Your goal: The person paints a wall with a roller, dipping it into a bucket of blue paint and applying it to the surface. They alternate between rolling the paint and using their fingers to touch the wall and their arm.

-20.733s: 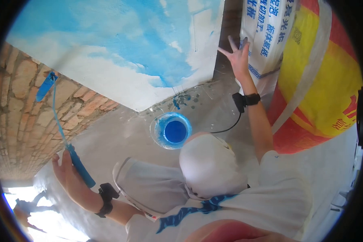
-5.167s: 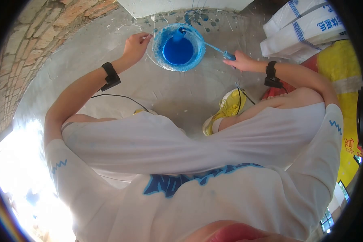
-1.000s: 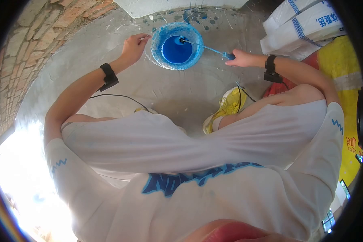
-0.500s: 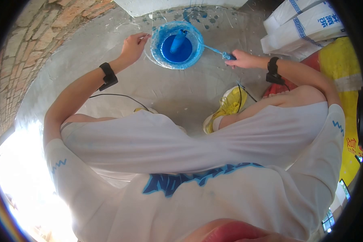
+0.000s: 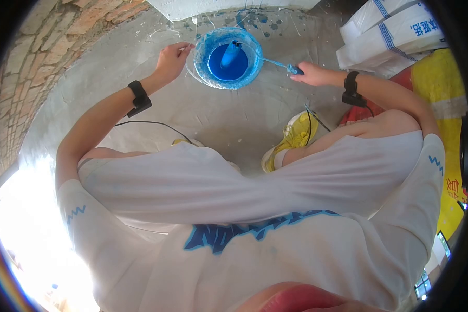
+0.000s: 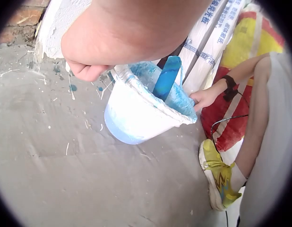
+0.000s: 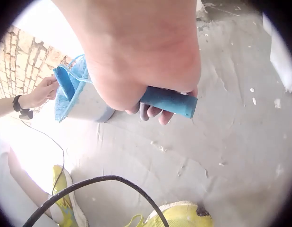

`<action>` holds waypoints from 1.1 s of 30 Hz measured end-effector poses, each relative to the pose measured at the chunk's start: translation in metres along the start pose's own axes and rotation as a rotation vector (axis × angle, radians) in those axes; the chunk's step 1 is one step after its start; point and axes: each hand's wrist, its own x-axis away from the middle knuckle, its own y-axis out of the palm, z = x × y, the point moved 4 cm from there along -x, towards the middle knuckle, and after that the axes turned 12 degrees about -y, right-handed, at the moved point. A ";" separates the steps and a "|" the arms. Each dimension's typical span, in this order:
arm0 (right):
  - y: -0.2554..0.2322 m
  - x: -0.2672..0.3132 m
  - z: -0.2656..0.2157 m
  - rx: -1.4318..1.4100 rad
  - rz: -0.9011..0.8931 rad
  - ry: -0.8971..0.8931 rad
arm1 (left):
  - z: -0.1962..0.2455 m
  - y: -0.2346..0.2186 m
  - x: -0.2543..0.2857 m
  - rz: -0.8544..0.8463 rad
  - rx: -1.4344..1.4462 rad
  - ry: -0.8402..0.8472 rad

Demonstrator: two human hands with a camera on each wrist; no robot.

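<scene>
Crouching over the concrete floor, the person curls the right hand around the blue handle of a paint roller, its paint-soaked sleeve standing in the bucket at twelve o'clock. Blue-smeared inside, white outside, the bucket has its rim pinched by the left hand at eleven.

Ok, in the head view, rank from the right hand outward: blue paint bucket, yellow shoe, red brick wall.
From the right hand:
1. Blue paint bucket, just left of it, holding the roller.
2. Yellow shoe, below it on the concrete floor.
3. Red brick wall, far left.
</scene>
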 end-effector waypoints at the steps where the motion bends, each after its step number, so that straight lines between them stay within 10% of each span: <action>1: -0.001 0.002 -0.004 0.020 -0.006 -0.051 | 0.000 0.000 0.000 0.000 0.004 -0.005; 33: 0.001 0.001 0.002 0.008 -0.003 -0.135 | -0.001 0.001 -0.002 -0.007 -0.026 -0.010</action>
